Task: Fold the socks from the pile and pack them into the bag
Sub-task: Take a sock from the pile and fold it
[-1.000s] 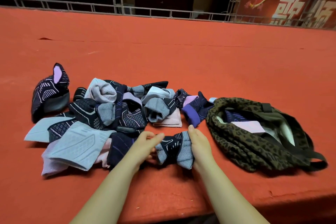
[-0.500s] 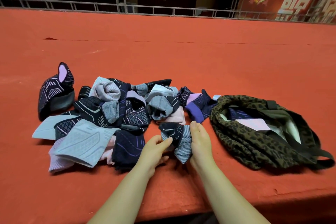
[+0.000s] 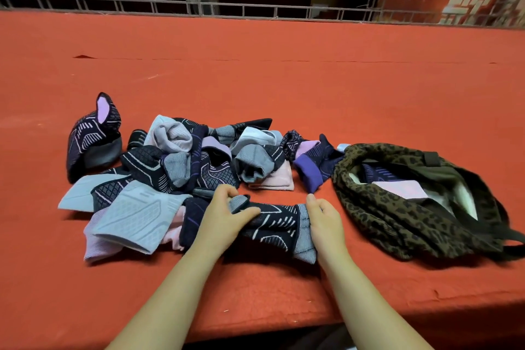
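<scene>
The left hand [image 3: 224, 219] is pinching the grey toe end of a dark patterned sock [image 3: 277, 226], while the right hand [image 3: 326, 217] is pressing flat against its grey cuff. The sock is lying stretched between the 2 hands on the red table [image 3: 284, 79]. The sock pile [image 3: 170, 167] is sitting just behind and left; the leopard-print bag [image 3: 397, 216] is gaping open on the right.

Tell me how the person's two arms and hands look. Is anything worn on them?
Both forearms are bare as far as the view shows: no sleeves, gloves, watch, bracelet or rings visible on the left hand or right hand. The nails look short and unpainted.
</scene>
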The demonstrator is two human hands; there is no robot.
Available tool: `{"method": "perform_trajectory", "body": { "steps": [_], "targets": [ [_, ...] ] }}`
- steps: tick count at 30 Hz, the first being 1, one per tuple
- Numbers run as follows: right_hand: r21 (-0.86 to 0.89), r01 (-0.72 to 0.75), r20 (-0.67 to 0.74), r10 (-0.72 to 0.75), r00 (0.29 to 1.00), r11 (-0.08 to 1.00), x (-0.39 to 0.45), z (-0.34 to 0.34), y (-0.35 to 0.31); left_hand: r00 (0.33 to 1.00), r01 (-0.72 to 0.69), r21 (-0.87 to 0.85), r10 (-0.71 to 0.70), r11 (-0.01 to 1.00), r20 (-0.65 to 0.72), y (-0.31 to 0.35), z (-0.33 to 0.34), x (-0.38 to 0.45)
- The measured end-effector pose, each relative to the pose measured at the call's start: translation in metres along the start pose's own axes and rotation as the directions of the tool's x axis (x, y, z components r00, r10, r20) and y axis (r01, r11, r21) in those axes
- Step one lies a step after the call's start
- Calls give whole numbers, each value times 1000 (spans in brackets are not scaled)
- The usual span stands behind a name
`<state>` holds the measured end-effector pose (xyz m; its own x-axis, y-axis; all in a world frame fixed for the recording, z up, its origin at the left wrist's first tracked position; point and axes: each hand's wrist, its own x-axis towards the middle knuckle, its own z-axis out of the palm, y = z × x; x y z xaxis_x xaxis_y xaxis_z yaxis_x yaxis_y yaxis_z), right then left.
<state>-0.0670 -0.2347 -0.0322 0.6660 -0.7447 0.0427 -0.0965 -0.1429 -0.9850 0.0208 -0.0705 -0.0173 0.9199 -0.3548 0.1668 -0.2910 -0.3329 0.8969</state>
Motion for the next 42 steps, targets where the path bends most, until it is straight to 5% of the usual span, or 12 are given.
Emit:
{"method": "perform_trajectory", "body": {
  "steps": [4, 10, 14, 15, 18, 21, 23, 26, 32, 34, 38, 42],
  "targets": [
    [64, -20, 7, 20, 1000, 998, -5, 5, -6, 964, -54, -13, 49, 998, -260, -6, -8, 7],
    [-15, 65, 25, -64, 998, 998, -3, 6, -5, 956, 95, -24, -98, 995, -275, -13, -13, 15],
    [-3, 36, 40, -35, 999, 999, -4, 3, 0, 922, 280, -515, -375, 810, -90, -16, -18, 27],
    [-9, 15, 48, -14, 999, 1000, -4, 2, 1, 932, 274, -498, -355, 823, -74, -13, -18, 28],
    [122, -76, 53, 70, 996, 990, -7, 2, 3, 977, 115, -81, -127, 990, -169, -1, -16, 24],
    [302, -123, 26, 120, 992, 945, -12, 7, 2, 977, -75, 17, 77, 997, -198, 9, -9, 12],
    [362, -118, 60, 103, 993, 924, -13, 9, 0, 998, -60, -21, 60, 998, -1, 17, 5, -1],
    [359, -92, 164, 34, 986, 929, -21, 15, -5, 929, 129, -67, -97, 989, 358, 27, 24, -14],
    [333, -54, 207, -17, 978, 941, -5, 2, -13, 910, 182, -355, -20, 917, 414, 39, 15, -20],
    [255, 134, 160, -178, 971, 958, -10, 0, -17, 889, 186, -446, 44, 875, 456, 42, 10, -22],
    [116, 465, 258, -478, 840, 878, -18, 1, -34, 870, 134, -603, 199, 786, 452, 42, 3, -26],
    [44, 377, 382, -364, 849, 925, -14, -1, -42, 877, 134, -639, 209, 758, 433, 43, -4, -29]
  ]
}}
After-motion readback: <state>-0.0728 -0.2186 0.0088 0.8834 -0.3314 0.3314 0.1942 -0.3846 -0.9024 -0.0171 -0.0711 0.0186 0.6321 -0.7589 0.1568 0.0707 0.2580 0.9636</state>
